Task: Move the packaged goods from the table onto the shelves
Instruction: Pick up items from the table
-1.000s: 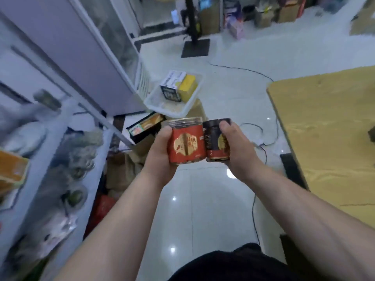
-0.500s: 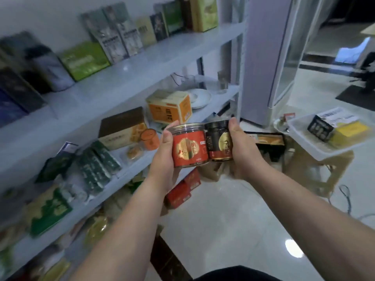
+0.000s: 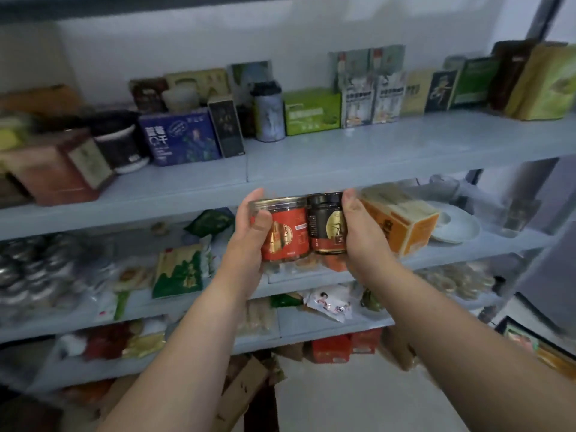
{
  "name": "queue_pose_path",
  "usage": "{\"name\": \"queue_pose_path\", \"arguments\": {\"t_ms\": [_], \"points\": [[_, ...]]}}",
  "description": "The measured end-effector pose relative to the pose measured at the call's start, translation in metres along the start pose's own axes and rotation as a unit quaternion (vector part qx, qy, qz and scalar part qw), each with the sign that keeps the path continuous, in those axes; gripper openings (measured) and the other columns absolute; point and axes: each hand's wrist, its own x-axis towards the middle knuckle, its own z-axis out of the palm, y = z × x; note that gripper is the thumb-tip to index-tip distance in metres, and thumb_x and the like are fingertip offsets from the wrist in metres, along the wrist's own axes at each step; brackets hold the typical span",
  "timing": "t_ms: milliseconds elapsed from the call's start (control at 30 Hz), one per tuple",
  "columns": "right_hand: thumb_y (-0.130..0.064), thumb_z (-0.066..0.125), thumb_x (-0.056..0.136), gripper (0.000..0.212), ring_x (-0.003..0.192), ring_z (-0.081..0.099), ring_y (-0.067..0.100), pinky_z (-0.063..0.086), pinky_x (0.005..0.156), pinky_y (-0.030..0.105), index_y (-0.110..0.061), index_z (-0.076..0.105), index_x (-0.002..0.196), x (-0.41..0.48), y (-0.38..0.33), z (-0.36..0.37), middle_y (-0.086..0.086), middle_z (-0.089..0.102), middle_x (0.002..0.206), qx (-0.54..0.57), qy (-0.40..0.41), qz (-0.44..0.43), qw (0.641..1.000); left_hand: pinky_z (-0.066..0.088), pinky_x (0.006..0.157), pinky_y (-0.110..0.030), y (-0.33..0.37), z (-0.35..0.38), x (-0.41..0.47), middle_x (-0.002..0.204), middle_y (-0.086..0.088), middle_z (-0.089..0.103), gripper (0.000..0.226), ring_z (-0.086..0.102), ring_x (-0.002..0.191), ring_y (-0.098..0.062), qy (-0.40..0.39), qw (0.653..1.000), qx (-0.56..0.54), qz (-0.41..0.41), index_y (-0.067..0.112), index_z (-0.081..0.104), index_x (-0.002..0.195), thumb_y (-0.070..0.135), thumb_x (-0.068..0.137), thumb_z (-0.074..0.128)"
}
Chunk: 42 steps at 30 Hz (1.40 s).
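Holding two jars upright, side by side and touching, in the air before the shelving: a clear plastic jar (image 3: 285, 235) with a red label in the left hand (image 3: 249, 244), and a smaller black jar (image 3: 327, 226) with gold print in the right hand (image 3: 363, 236). Neither rests on a board; the pair sits just below the front edge of the upper shelf (image 3: 374, 151) and in front of the middle shelf (image 3: 467, 246). Handling, as judged: rigid, smooth walls, likely a little slippery. The clear jar is probably light, with a thin wall that may give under a hard squeeze. The black jar's material cannot be told, so treat it as breakable. Best hold is round the label band at mid-height, not by the lid. Each hand is clasped on its own jar, thumb across the front and palm against the outer side. Both forearms reach forward and upward, wrists converging. Just beyond the right hand are an orange carton (image 3: 405, 226) and, farther out, a white plate (image 3: 458, 227).
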Motion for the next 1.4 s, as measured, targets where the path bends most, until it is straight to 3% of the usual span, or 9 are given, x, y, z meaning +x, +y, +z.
{"name": "queue_pose_path", "arguments": {"t_ms": [167, 467, 633, 733, 833, 967, 1167, 1267, 1400], "points": [[-0.088, 0.046, 0.072, 0.074, 0.111, 0.069, 0.025, 0.049, 0.103, 0.055, -0.032, 0.064, 0.117, 0.055, -0.011, 0.034, 0.007, 0.072, 0.116, -0.03, -0.118, -0.006, 0.993, 0.055, 0.094, -0.052, 0.015, -0.022, 0.012, 0.134, -0.007, 0.06, 0.103, 0.07, 0.11, -0.028, 0.102, 0.993, 0.041, 0.046, 0.043, 0.043, 0.142, 0.069, 0.053, 0.088], [-0.088, 0.038, 0.08, 0.076, 0.114, 0.066, 0.018, 0.049, 0.103, 0.053, -0.031, 0.056, 0.127, 0.097, -0.011, 0.113, -0.001, 0.07, 0.12, -0.048, -0.269, -0.048, 0.961, 0.061, 0.085, -0.039, 0.043, -0.067, 0.009, 0.126, -0.003, 0.061, 0.075, 0.071, 0.104, -0.018, 0.26, 0.947, 0.152, 0.114, 0.041, 0.036, 0.142, 0.04, 0.082, 0.081], [-0.057, 0.037, 0.099, 0.053, 0.105, 0.058, -0.004, 0.051, 0.075, 0.01, -0.034, 0.035, 0.146, 0.112, -0.011, 0.166, -0.019, 0.054, 0.121, -0.058, -0.326, -0.098, 0.939, 0.062, 0.077, -0.038, 0.06, -0.112, 0.021, 0.121, -0.005, 0.059, 0.064, 0.068, 0.103, -0.023, 0.329, 0.914, 0.196, 0.135, 0.039, 0.043, 0.123, 0.027, 0.076, 0.084], [-0.045, 0.047, 0.101, 0.042, 0.094, 0.057, -0.014, 0.048, 0.074, 0.007, -0.043, 0.034, 0.14, 0.125, -0.008, 0.204, -0.028, 0.049, 0.116, -0.108, -0.345, -0.157, 0.919, 0.057, 0.078, -0.027, 0.071, -0.15, 0.038, 0.124, 0.0, 0.055, 0.061, 0.062, 0.106, -0.016, 0.378, 0.86, 0.303, 0.161, 0.035, 0.04, 0.121, 0.025, 0.08, 0.083], [-0.04, 0.05, 0.103, 0.026, 0.101, 0.057, 0.001, 0.044, 0.073, 0.006, -0.044, 0.036, 0.124, 0.147, -0.002, 0.242, -0.014, 0.053, 0.117, -0.156, -0.294, -0.205, 0.921, 0.041, 0.094, -0.024, 0.077, -0.187, 0.069, 0.136, -0.004, 0.041, 0.061, 0.046, 0.117, -0.013, 0.372, 0.813, 0.414, 0.173, 0.027, 0.04, 0.128, 0.028, 0.082, 0.081], [-0.036, 0.057, 0.1, 0.037, 0.113, 0.055, 0.021, 0.047, 0.09, 0.033, -0.029, 0.041, 0.134, 0.187, 0.016, 0.272, 0.005, 0.051, 0.128, -0.254, -0.214, -0.238, 0.913, 0.039, 0.103, -0.037, 0.073, -0.228, 0.108, 0.141, -0.02, 0.037, 0.057, 0.045, 0.125, -0.036, 0.302, 0.734, 0.575, 0.201, 0.004, 0.048, 0.128, 0.026, 0.084, 0.076], [-0.024, 0.069, 0.093, 0.063, 0.126, 0.044, 0.021, 0.034, 0.101, 0.023, -0.02, 0.038, 0.148, 0.203, 0.025, 0.283, 0.012, 0.035, 0.148, -0.405, -0.18, -0.301, 0.845, 0.046, 0.104, -0.057, 0.076, -0.262, 0.142, 0.123, -0.026, 0.056, 0.065, 0.053, 0.116, -0.048, 0.229, 0.595, 0.732, 0.239, -0.002, 0.053, 0.124, 0.02, 0.071, 0.083], [-0.025, 0.075, 0.089, 0.073, 0.134, 0.039, 0.021, 0.037, 0.106, 0.03, -0.022, 0.035, 0.15, 0.205, 0.031, 0.288, 0.008, 0.03, 0.156, -0.419, -0.17, -0.307, 0.837, 0.034, 0.116, -0.054, 0.064, -0.27, 0.147, 0.138, -0.024, 0.048, 0.069, 0.038, 0.137, -0.043, 0.213, 0.584, 0.742, 0.251, 0.001, 0.045, 0.14, 0.023, 0.08, 0.072], [-0.03, 0.075, 0.088, 0.081, 0.141, 0.036, 0.02, 0.037, 0.106, 0.029, -0.019, 0.03, 0.155, 0.208, 0.037, 0.29, 0.008, 0.034, 0.157, -0.429, -0.166, -0.336, 0.822, 0.027, 0.12, -0.051, 0.06, -0.277, 0.151, 0.146, -0.021, 0.043, 0.065, 0.027, 0.148, -0.039, 0.224, 0.633, 0.685, 0.283, -0.002, 0.044, 0.142, 0.02, 0.084, 0.063]]}}
